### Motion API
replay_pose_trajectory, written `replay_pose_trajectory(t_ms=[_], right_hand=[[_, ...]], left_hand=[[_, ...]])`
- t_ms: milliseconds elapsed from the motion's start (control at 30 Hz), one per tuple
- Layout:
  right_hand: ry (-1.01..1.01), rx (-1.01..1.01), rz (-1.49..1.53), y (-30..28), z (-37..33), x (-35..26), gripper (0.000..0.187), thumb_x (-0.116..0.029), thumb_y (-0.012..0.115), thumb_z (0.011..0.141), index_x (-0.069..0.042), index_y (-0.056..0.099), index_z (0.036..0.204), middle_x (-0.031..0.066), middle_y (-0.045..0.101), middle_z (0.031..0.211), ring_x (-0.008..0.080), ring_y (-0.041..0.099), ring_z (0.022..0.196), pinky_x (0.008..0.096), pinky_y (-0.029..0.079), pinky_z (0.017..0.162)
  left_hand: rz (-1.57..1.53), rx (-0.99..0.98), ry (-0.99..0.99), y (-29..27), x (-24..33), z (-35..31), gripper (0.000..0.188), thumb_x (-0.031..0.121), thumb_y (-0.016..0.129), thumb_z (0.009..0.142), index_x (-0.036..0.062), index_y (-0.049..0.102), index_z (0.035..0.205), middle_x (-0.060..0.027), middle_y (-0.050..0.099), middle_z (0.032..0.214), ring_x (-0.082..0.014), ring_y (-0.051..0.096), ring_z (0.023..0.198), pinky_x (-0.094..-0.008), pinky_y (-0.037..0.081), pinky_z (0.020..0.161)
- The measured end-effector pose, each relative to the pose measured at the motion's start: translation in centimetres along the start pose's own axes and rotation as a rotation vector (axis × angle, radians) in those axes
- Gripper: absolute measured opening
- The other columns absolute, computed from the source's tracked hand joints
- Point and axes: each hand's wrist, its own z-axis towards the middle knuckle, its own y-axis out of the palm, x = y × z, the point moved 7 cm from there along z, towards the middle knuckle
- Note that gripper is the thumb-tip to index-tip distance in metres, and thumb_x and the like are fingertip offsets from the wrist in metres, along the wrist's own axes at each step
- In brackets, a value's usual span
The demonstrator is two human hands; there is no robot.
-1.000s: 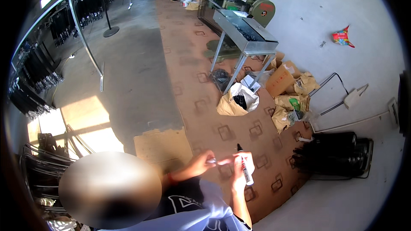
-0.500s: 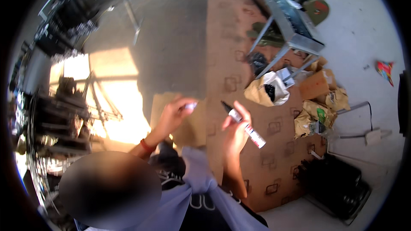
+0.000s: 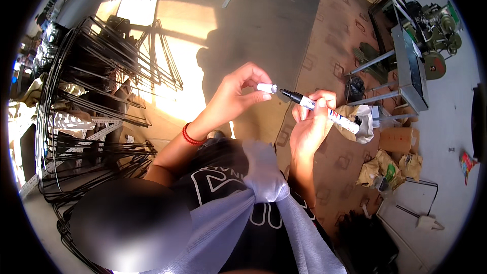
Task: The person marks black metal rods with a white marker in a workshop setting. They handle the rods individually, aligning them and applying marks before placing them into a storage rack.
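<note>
My left hand pinches a short white marker cap between thumb and fingers, its open end facing right. Just across a narrow gap is the dark tip of a paint marker, which has a white barrel and a black collar. My right hand is closed round the barrel, with the tip pointing up and left toward the cap. Cap and tip are apart. A red beaded bracelet circles my left wrist.
On the left stands a rack of bent black metal rods. To the right are a metal-legged table, a paper sack, a cardboard box and crumpled brown bags. A black object lies at lower right.
My view has turned, so the surroundings shift and the rod rack shows fully. The cap and the marker's tip have come closer together, both still held.
</note>
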Motion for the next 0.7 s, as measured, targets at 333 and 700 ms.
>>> replay_pose_trajectory(t_ms=[333, 700], right_hand=[[0.260, -0.323, 0.023, 15.6, -0.8, 10.6, 0.009, -0.012, 0.049, 0.087, -0.006, 0.044, 0.083, -0.0007, 0.040, 0.064, 0.0054, 0.035, 0.049, 0.0203, 0.026, 0.043], [0.475, -0.587, 0.153, 23.5, -4.9, 17.1, 0.022, -0.012, 0.043, 0.088, -0.012, 0.028, 0.073, -0.0031, 0.030, 0.051, 0.0042, 0.029, 0.043, 0.0187, 0.023, 0.039]], left_hand=[[0.231, 0.287, 0.025, -15.3, 2.7, -6.3, 0.021, -0.002, 0.066, 0.074, 0.0001, 0.054, 0.091, -0.0041, 0.052, 0.089, -0.0090, 0.053, 0.082, -0.0228, 0.046, 0.075], [0.622, 0.704, 0.283, -20.5, 5.3, -14.3, 0.013, 0.011, 0.059, 0.081, 0.0006, 0.052, 0.078, -0.0107, 0.057, 0.075, -0.0242, 0.059, 0.067, -0.0315, 0.047, 0.060]])
